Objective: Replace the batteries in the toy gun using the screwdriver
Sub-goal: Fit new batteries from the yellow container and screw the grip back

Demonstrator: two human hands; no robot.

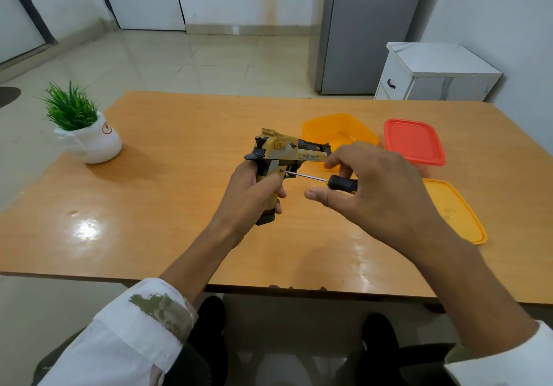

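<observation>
A tan and black toy gun [287,151] is held above the middle of the wooden table [179,134], barrel pointing right. My left hand [254,194] grips its handle from below. A screwdriver [335,180] with a black handle and a thin metal shaft lies level, its tip set against the side of the gun's grip just above my left fingers. My right hand [377,188] holds the screwdriver's handle, fingers curled over it and thumb stretched out underneath. No batteries are in sight.
An open orange container [338,130] stands behind the gun. A red lid [414,142] lies to its right and an orange lid [454,209] nearer the right edge. A potted green plant [85,128] stands at the table's left corner. A white cabinet [434,71] sits beyond.
</observation>
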